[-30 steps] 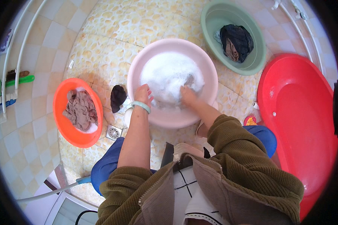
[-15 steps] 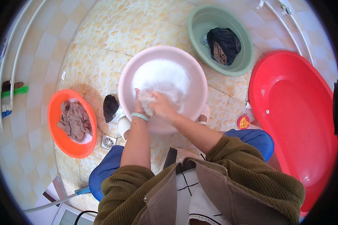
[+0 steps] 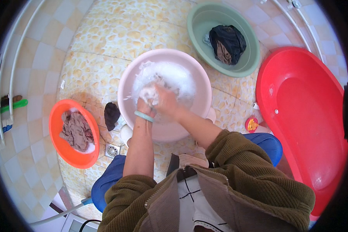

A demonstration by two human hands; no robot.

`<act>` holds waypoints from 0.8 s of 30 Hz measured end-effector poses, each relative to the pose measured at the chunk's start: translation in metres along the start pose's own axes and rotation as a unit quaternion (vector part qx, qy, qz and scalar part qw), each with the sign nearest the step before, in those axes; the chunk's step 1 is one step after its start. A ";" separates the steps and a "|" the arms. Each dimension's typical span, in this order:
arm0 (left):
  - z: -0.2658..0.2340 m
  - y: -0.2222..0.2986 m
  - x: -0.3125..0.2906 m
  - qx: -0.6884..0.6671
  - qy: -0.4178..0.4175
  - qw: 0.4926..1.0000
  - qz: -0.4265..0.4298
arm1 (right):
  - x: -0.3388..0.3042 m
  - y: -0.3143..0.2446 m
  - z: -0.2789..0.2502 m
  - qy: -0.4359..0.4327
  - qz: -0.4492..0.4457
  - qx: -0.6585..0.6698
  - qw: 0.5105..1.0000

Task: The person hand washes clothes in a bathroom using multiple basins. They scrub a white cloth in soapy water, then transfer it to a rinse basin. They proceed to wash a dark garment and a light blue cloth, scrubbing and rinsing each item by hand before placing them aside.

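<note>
A pale pink basin (image 3: 203, 83) stands on the floor between my feet, with white suds (image 3: 178, 72) over the water in it. Inside it both hands are pressed together around a pale, foam-covered wet cloth (image 3: 148, 94). My left hand (image 3: 144, 106), below a light green bangle (image 3: 144, 116) on the wrist, is closed on the cloth from the left. From the right my right hand (image 3: 165, 101) grips it too, blurred by motion. The cloth's lower part is lost in the foam.
An orange basin (image 3: 55, 132) with brownish clothing stands left, beside a dark cloth (image 3: 111, 116) and a floor drain (image 3: 112, 150). Beyond, to the right, a green basin (image 3: 253, 50) holds dark clothing. A red tub (image 3: 309, 127) fills the right side. A small pink-red dish (image 3: 252, 124) lies near it.
My hands have come closer together on the cloth, and foam now covers it. The suds are more stirred up, with splashes along the basin's left side. The view has shifted slightly.
</note>
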State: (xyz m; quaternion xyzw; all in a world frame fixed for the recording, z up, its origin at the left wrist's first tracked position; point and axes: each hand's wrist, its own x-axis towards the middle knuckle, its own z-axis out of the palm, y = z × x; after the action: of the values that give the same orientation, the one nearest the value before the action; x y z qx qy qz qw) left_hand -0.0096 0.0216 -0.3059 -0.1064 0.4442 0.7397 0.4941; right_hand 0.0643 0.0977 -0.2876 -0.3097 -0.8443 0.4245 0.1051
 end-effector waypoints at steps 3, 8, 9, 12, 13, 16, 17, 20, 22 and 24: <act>0.006 -0.008 0.007 0.011 0.012 1.000 0.021 | 0.032 0.024 -0.011 -0.077 0.151 -0.059 0.984; -0.006 -0.007 0.023 0.062 0.075 0.995 -0.033 | 0.041 0.114 -0.002 -0.028 0.271 0.032 0.962; -0.006 -0.008 0.023 0.086 0.103 0.990 -0.047 | 0.035 0.133 0.004 0.011 0.331 0.081 0.940; -0.017 -0.016 0.020 0.146 0.175 0.972 -0.058 | 0.015 0.146 0.014 0.073 0.414 0.198 0.885; -0.036 -0.024 0.025 0.161 0.192 0.967 -0.040 | 0.005 0.121 0.012 0.059 0.386 0.225 0.893; -0.049 -0.031 0.031 0.182 0.191 0.963 -0.046 | -0.030 0.118 0.020 -0.036 0.169 0.029 0.984; -0.050 -0.033 0.030 0.183 0.186 0.964 -0.057 | -0.037 0.128 0.024 -0.080 0.068 -0.085 0.991; -0.061 -0.034 0.022 0.159 0.181 0.965 -0.102 | -0.012 0.144 0.013 -0.145 0.182 -0.074 0.970; -0.066 -0.037 0.020 0.145 0.202 0.963 -0.105 | -0.008 0.130 0.010 -0.110 0.278 -0.117 0.947; -0.069 -0.039 0.020 0.133 0.221 0.959 -0.118 | -0.016 0.142 0.017 -0.215 0.108 -0.188 0.952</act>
State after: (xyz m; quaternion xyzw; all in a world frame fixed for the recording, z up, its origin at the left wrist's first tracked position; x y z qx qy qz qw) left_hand -0.0069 -0.0136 -0.3793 -0.2518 0.6212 0.5683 0.4772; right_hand 0.1307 0.1404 -0.4076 -0.3151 -0.8728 0.3232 -0.1853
